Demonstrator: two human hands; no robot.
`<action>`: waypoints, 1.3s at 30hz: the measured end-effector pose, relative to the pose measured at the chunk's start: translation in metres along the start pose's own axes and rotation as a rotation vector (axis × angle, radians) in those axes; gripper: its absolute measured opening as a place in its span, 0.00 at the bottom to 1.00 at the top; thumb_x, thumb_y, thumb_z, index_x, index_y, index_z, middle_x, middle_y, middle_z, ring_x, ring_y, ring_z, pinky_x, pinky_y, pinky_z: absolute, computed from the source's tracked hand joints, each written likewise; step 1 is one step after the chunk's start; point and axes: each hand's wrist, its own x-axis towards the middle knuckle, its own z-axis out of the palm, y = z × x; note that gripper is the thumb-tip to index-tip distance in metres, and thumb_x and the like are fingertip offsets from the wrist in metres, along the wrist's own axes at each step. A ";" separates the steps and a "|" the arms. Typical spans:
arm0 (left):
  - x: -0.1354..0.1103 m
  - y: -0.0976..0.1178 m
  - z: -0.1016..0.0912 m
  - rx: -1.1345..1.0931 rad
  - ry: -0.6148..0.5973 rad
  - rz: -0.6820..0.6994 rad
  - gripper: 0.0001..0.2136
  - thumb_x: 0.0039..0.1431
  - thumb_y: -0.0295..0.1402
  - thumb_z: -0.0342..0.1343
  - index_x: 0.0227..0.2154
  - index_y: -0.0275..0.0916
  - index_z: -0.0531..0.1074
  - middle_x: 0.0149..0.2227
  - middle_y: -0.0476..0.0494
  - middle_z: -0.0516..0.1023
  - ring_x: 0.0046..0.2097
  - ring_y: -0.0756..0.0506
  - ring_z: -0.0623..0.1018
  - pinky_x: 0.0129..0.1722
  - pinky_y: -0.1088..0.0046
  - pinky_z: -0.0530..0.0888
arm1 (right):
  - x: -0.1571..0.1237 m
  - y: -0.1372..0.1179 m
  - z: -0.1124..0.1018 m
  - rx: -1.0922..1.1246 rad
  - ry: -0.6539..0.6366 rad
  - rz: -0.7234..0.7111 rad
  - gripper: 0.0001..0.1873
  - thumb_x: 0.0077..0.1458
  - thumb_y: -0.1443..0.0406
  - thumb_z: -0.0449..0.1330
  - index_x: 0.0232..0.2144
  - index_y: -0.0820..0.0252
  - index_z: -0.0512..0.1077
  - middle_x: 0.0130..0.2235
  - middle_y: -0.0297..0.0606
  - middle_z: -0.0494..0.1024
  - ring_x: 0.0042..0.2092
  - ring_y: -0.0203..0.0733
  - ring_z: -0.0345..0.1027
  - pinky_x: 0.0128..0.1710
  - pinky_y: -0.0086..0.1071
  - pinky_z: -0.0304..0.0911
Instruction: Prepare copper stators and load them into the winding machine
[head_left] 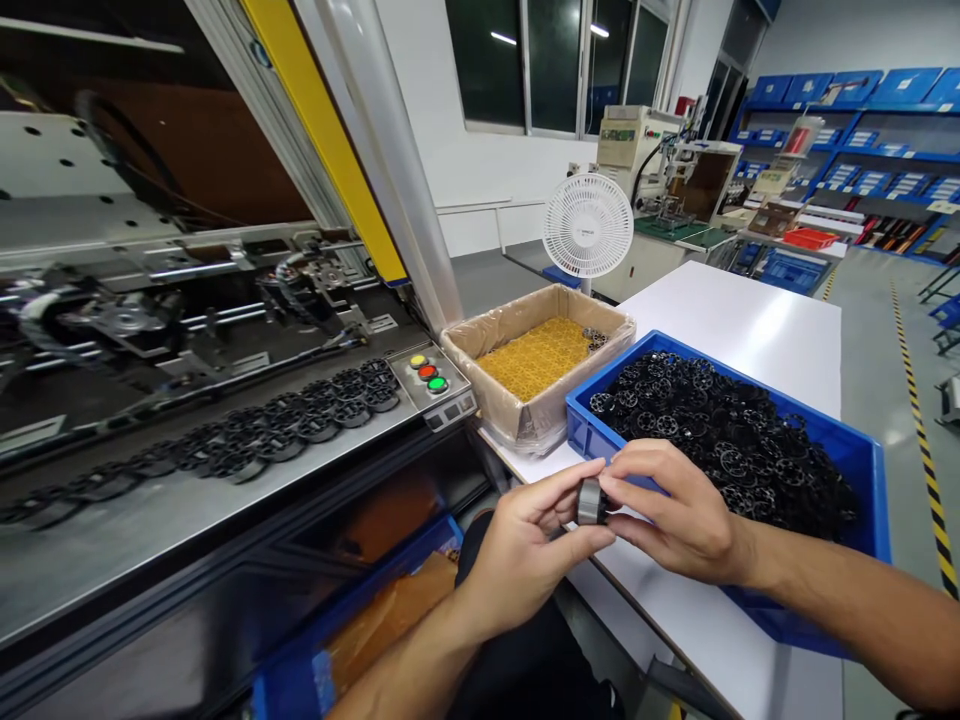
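Observation:
A small black round part [590, 501] is pinched between both my hands in front of me. My left hand [525, 550] grips it from the left with thumb and fingers closed. My right hand [671, 510] closes on it from the right. Just behind my hands stands a blue bin [870, 470] full of black ring-shaped parts [720, 425]. A row of the same black rings [247, 440] lies along the machine's grey ledge at left.
A cardboard box [525, 415] lined with plastic holds yellow pieces, next to the blue bin on a white table [750, 320]. A button panel [429, 375] sits on the machine. A white fan [588, 225] stands behind. Another blue bin [360, 620] is below.

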 end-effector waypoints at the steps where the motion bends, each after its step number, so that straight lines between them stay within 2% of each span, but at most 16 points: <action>1: -0.002 0.000 -0.001 0.024 -0.009 0.005 0.23 0.55 0.32 0.67 0.56 0.43 0.75 0.53 0.42 0.81 0.53 0.43 0.81 0.52 0.74 0.77 | 0.000 0.002 -0.001 -0.002 -0.015 0.004 0.22 0.61 0.68 0.62 0.57 0.63 0.67 0.44 0.48 0.77 0.48 0.48 0.72 0.46 0.46 0.75; 4: -0.013 0.003 -0.013 0.190 0.019 0.076 0.22 0.63 0.36 0.59 0.60 0.41 0.71 0.60 0.36 0.74 0.60 0.40 0.75 0.56 0.68 0.75 | -0.005 0.013 -0.005 -0.079 -0.056 0.069 0.24 0.60 0.62 0.65 0.56 0.63 0.68 0.46 0.51 0.77 0.49 0.51 0.72 0.48 0.46 0.73; 7: -0.028 0.014 -0.053 0.510 0.225 0.128 0.20 0.64 0.37 0.57 0.57 0.38 0.74 0.57 0.35 0.77 0.57 0.39 0.77 0.55 0.66 0.75 | -0.020 0.042 -0.006 -0.275 -0.085 0.221 0.20 0.61 0.61 0.63 0.54 0.62 0.72 0.47 0.51 0.78 0.48 0.53 0.74 0.50 0.49 0.73; 11: -0.062 0.041 -0.149 1.043 0.698 0.125 0.19 0.63 0.40 0.57 0.52 0.36 0.77 0.53 0.37 0.81 0.54 0.39 0.80 0.58 0.63 0.73 | -0.056 0.098 0.002 -0.439 -0.388 0.393 0.19 0.63 0.56 0.57 0.45 0.65 0.78 0.45 0.52 0.80 0.42 0.57 0.78 0.45 0.53 0.75; 13: -0.080 0.056 -0.201 1.457 0.865 0.010 0.19 0.63 0.39 0.54 0.52 0.35 0.77 0.56 0.36 0.79 0.55 0.38 0.79 0.58 0.63 0.73 | -0.075 0.120 0.005 -0.463 -0.558 0.481 0.19 0.62 0.56 0.55 0.41 0.63 0.80 0.44 0.50 0.82 0.40 0.58 0.79 0.41 0.51 0.77; 14: -0.087 0.062 -0.225 1.517 0.916 -0.047 0.19 0.62 0.36 0.54 0.50 0.33 0.77 0.56 0.33 0.79 0.54 0.37 0.79 0.57 0.61 0.73 | -0.083 0.128 0.005 -0.453 -0.633 0.518 0.18 0.62 0.57 0.54 0.40 0.61 0.81 0.43 0.49 0.83 0.40 0.57 0.80 0.41 0.49 0.77; 16: -0.095 0.070 -0.266 1.581 0.987 -0.138 0.18 0.58 0.34 0.55 0.46 0.29 0.79 0.51 0.28 0.81 0.52 0.32 0.80 0.57 0.53 0.73 | -0.094 0.137 0.004 -0.406 -0.765 0.574 0.17 0.62 0.60 0.53 0.39 0.58 0.81 0.43 0.47 0.83 0.41 0.56 0.80 0.40 0.45 0.77; 18: -0.096 0.073 -0.296 1.620 1.019 -0.210 0.17 0.55 0.33 0.55 0.43 0.29 0.80 0.48 0.26 0.82 0.50 0.29 0.81 0.56 0.49 0.72 | -0.098 0.138 0.002 -0.356 -0.858 0.605 0.14 0.59 0.64 0.55 0.39 0.57 0.81 0.43 0.46 0.83 0.42 0.54 0.80 0.42 0.43 0.76; 22: -0.098 0.071 -0.324 1.682 0.906 -0.247 0.18 0.54 0.35 0.51 0.42 0.32 0.80 0.51 0.30 0.82 0.55 0.31 0.79 0.59 0.54 0.71 | -0.082 0.131 -0.003 -0.303 -0.946 0.654 0.15 0.51 0.70 0.59 0.41 0.61 0.81 0.46 0.48 0.83 0.46 0.55 0.79 0.47 0.41 0.73; 26: -0.100 0.074 -0.321 1.721 0.778 -0.187 0.19 0.53 0.36 0.50 0.44 0.33 0.78 0.53 0.35 0.81 0.62 0.29 0.73 0.61 0.49 0.70 | -0.060 0.122 -0.007 -0.341 -1.043 0.770 0.16 0.56 0.68 0.60 0.46 0.66 0.79 0.46 0.53 0.82 0.49 0.59 0.77 0.50 0.45 0.71; 29: -0.062 0.085 -0.295 1.760 0.705 -0.020 0.22 0.58 0.40 0.49 0.51 0.35 0.73 0.58 0.38 0.77 0.65 0.29 0.67 0.64 0.44 0.65 | -0.051 0.119 -0.006 -0.349 -1.052 0.846 0.15 0.55 0.68 0.62 0.45 0.65 0.79 0.44 0.52 0.83 0.48 0.57 0.78 0.48 0.41 0.71; 31: -0.009 0.092 -0.262 1.793 0.553 0.170 0.24 0.62 0.42 0.49 0.55 0.32 0.70 0.60 0.33 0.74 0.66 0.30 0.66 0.66 0.46 0.63 | -0.048 0.118 -0.004 -0.341 -1.051 0.876 0.15 0.53 0.70 0.63 0.45 0.62 0.79 0.45 0.49 0.83 0.49 0.55 0.78 0.48 0.38 0.70; 33: 0.059 0.092 -0.219 1.777 0.368 0.251 0.24 0.64 0.41 0.49 0.58 0.32 0.68 0.61 0.33 0.73 0.66 0.34 0.66 0.67 0.52 0.61 | -0.045 0.117 -0.005 -0.337 -1.054 0.894 0.15 0.53 0.72 0.63 0.44 0.61 0.80 0.44 0.48 0.83 0.49 0.54 0.77 0.48 0.37 0.69; 35: 0.129 0.082 -0.176 1.742 0.100 0.189 0.22 0.64 0.37 0.52 0.58 0.31 0.68 0.61 0.30 0.71 0.65 0.34 0.67 0.66 0.53 0.62 | -0.040 0.114 -0.007 -0.340 -1.061 0.906 0.15 0.54 0.73 0.61 0.43 0.63 0.80 0.43 0.48 0.84 0.49 0.54 0.78 0.49 0.37 0.69; 37: 0.191 0.058 -0.140 1.713 -0.068 0.144 0.18 0.63 0.37 0.57 0.53 0.36 0.73 0.55 0.35 0.77 0.59 0.37 0.74 0.62 0.57 0.68 | -0.035 0.111 -0.010 -0.350 -1.070 0.910 0.14 0.56 0.73 0.60 0.43 0.64 0.80 0.44 0.49 0.83 0.50 0.54 0.77 0.50 0.38 0.69; 39: 0.239 0.026 -0.115 1.682 -0.203 0.074 0.16 0.62 0.38 0.60 0.50 0.36 0.73 0.51 0.37 0.78 0.53 0.39 0.78 0.55 0.55 0.74 | -0.031 0.107 -0.012 -0.369 -1.090 0.919 0.13 0.57 0.74 0.58 0.41 0.66 0.80 0.44 0.52 0.83 0.51 0.55 0.77 0.51 0.39 0.69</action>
